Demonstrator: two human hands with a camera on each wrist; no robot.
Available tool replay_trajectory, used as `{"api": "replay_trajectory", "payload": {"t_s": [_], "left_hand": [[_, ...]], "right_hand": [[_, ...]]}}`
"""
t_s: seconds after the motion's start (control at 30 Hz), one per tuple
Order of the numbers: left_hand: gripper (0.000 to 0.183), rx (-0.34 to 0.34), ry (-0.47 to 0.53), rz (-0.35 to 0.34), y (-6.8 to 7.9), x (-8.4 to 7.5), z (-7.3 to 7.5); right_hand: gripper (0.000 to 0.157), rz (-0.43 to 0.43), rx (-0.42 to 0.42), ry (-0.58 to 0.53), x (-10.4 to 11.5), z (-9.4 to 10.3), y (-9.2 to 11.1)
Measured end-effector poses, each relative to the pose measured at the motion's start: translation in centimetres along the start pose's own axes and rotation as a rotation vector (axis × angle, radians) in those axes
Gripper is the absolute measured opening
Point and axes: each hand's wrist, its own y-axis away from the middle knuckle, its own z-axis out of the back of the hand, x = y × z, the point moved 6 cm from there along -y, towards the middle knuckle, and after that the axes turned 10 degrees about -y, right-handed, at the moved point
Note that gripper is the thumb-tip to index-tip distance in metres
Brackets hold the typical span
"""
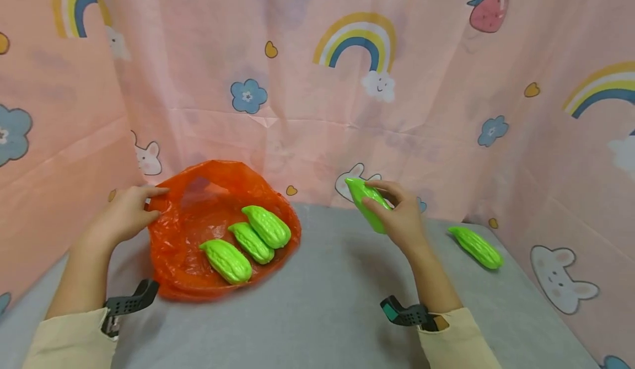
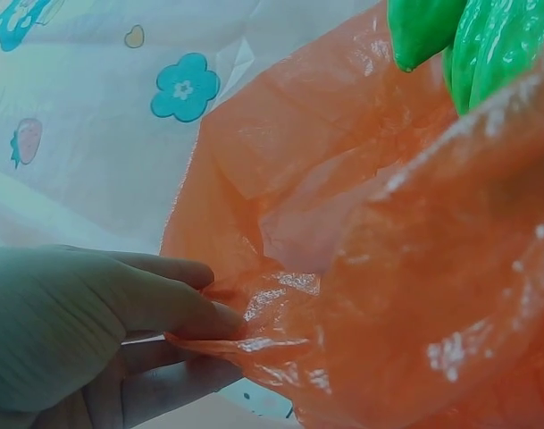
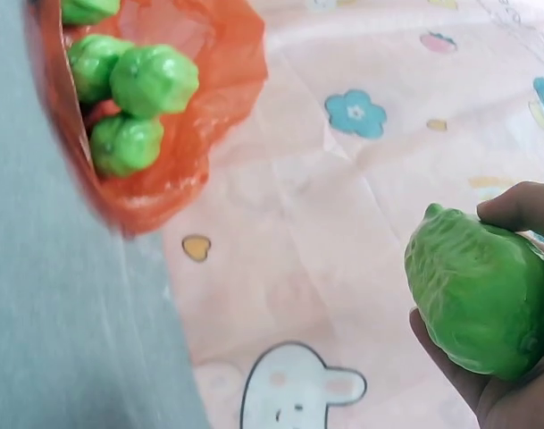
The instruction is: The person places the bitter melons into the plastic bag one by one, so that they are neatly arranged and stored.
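An orange-red plastic bag (image 1: 171, 247) lies with its mouth spread wide on the left of the table. Several bright green bitter melons (image 1: 227, 261) rest inside it, also visible in the right wrist view. My left hand (image 1: 126, 212) pinches the bag's left rim between thumb and fingers; in the left wrist view the thin film (image 2: 245, 152) folds at the fingertips. To the right of the bag, my right hand (image 1: 404, 214) holds another bitter melon (image 1: 367, 206) up above the table, with thumb and fingers around its sides. The right wrist view shows this bitter melon (image 3: 477, 290) end-on.
One more bitter melon (image 1: 476, 246) lies on the table at the right, beyond my right forearm. The grey tabletop (image 1: 278, 325) is bounded at the back and sides by a pink printed curtain (image 1: 297, 143). Dark straps (image 1: 130, 301) circle both wrists.
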Motion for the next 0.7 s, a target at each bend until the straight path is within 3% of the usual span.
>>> {"api": "replay_trajectory", "payload": {"t_s": [0.37,0.7], "left_hand": [[0.047,0.001,0.026,-0.015,0.2,0.2,0.0],[0.047,0.018,0.024,0.001,0.2,-0.1,-0.1]], "right_hand": [[0.033,0.04,0.053,-0.097,2.4,-4.7,-0.7],[0.03,0.053,0.088,-0.134,3.1,-7.9,-0.6]]}}
